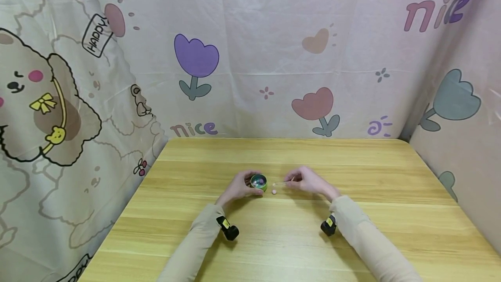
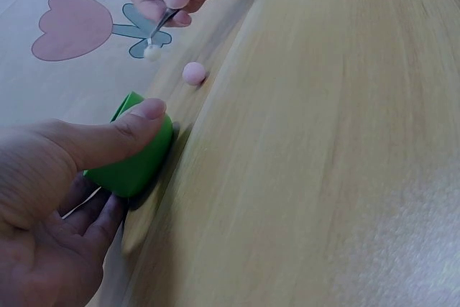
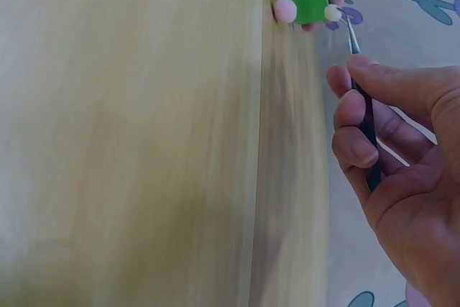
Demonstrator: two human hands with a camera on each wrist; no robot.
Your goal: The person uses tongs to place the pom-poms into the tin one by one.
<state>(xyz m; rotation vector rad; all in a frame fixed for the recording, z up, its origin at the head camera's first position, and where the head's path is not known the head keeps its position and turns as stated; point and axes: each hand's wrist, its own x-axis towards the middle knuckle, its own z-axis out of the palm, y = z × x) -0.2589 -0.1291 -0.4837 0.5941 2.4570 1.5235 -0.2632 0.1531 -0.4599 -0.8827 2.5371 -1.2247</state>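
My left hand holds a small green cup on the table, thumb on the near side and fingers on the far side. Seen from the head, the cup has several small balls in pale, pink and purple tones inside. To the right of it, my right hand pinches a pair of dark-handled tweezers with thumb and fingers. At the tweezer tips sits a small whitish ball, raised above the table beside the cup. A loose pink ball lies on the table between cup and right hand.
The wooden table reaches back to a printed cloth hanging behind it, with more cloth at both sides. Each wrist carries a small black camera, one on the left and one on the right.
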